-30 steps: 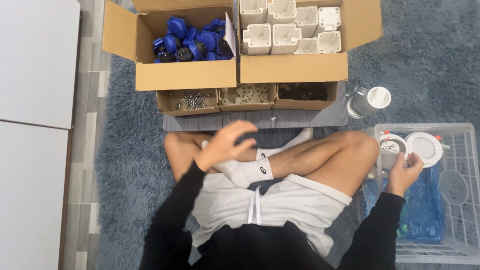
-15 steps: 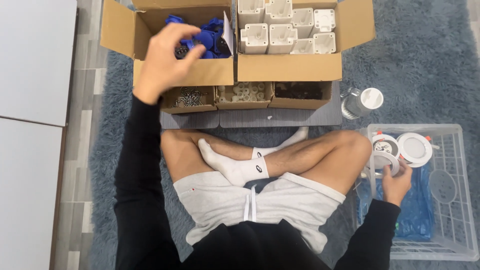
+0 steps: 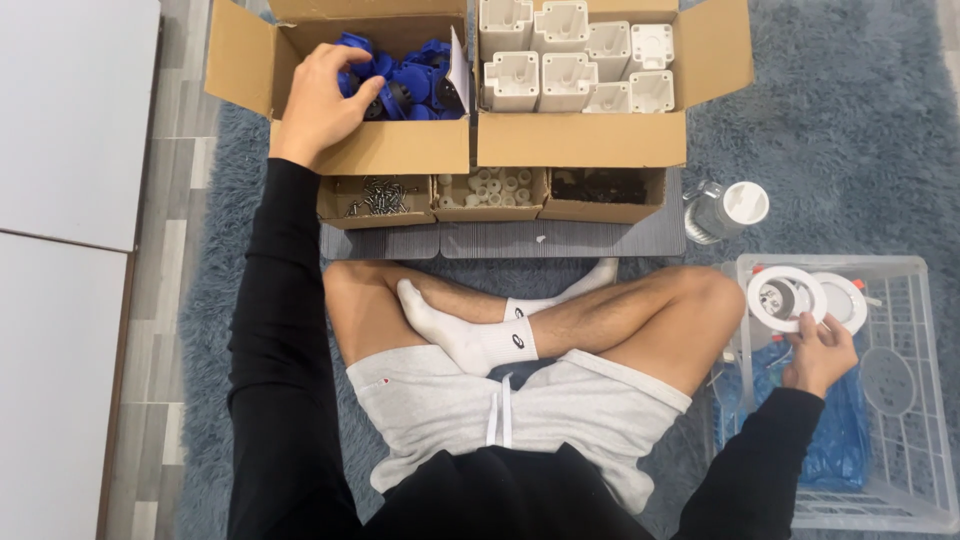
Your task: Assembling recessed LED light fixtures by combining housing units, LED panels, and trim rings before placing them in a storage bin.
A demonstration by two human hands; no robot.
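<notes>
Two cardboard boxes stand open at the top of the view, side by side and touching. Left box (image 3: 400, 150) holds blue parts (image 3: 415, 85). The left hand (image 3: 322, 100) is inside it, fingers curled down over the blue parts at the box's left end; whether it grips one cannot be told. Right box (image 3: 580, 140) holds white housings (image 3: 565, 55) set upright in rows.

Below the boxes, three small trays sit in a row on a grey mat (image 3: 500, 240). Left tray (image 3: 378, 200) holds screws. Middle tray (image 3: 490, 192) holds small white pieces. Right tray (image 3: 605, 192) holds dark pieces, too small to identify.

The person sits cross-legged on a blue-grey rug (image 3: 850, 110), in white socks, grey shorts and black sleeves.

A clear bottle (image 3: 722, 210) with a white cap lies on the rug, right of the trays.

Far right, a clear plastic crate (image 3: 915, 400) holds a blue bag (image 3: 850, 430) and a round white fitting (image 3: 845, 300). The right hand (image 3: 818, 352) is over the crate, closed on the lower rim of a white ring fitting (image 3: 787, 298), which it holds tilted, just left of the other fitting.
</notes>
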